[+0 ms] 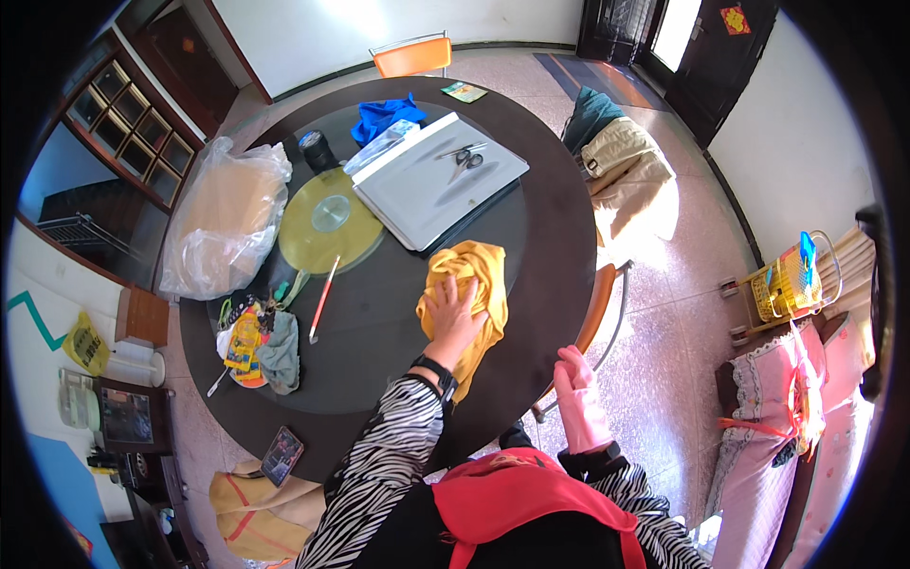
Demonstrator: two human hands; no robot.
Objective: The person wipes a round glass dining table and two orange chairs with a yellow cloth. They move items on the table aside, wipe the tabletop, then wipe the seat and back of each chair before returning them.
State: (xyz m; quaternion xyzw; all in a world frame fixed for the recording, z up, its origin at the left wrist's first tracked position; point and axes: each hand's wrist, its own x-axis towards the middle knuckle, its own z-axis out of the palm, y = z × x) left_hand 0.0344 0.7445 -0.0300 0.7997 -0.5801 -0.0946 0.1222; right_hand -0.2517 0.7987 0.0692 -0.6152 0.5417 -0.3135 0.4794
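On the round dark table [355,384], my left hand [455,316] lies spread on a crumpled yellow cloth [483,270]; whether its fingers grip the cloth cannot be told. My right hand [581,398], in a pink glove, is held beside the table's right edge, and nothing shows in it. Behind the cloth, a stack of grey panels [419,206] carries scissors [466,165] and a slim metal tool [455,151]. A red-handled tool [325,299] lies left of the cloth, near a round yellowish disc [295,220].
A bagged cardboard piece [227,220], a black jar [317,151], a blue cloth [384,117] and a pile of small cloths and packets [259,345] are on the table. A phone [282,455] lies at the near left edge. An orange chair [596,306] stands at the right.
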